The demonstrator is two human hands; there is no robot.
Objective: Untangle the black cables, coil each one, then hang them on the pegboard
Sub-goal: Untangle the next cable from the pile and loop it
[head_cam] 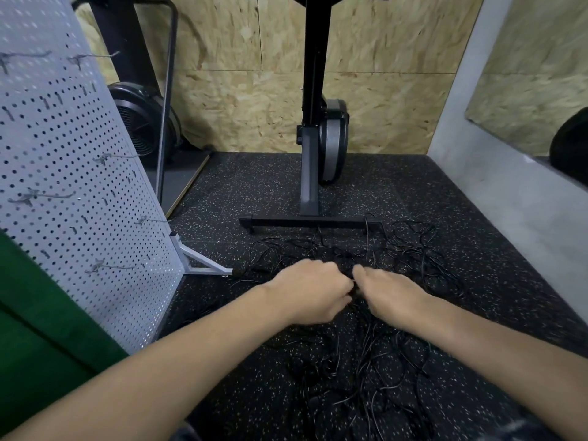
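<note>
A big tangle of thin black cables (410, 256) sprawls over the speckled black floor, from the machine's foot bar down toward me. My left hand (313, 289) and my right hand (389, 292) meet over the middle of the tangle, knuckles up, fingers curled down into the cables. Both seem to pinch strands where they touch, though the fingertips are hidden. A white pegboard (73, 192) on a metal stand leans at the left, with several bare metal hooks (111, 267) sticking out.
A black exercise machine (313, 148) stands straight ahead with its foot bar (308, 221) just behind the cables. A fan (140, 119) sits behind the pegboard. A grey wall (509, 192) closes the right side. Something green (41, 338) lies at the lower left.
</note>
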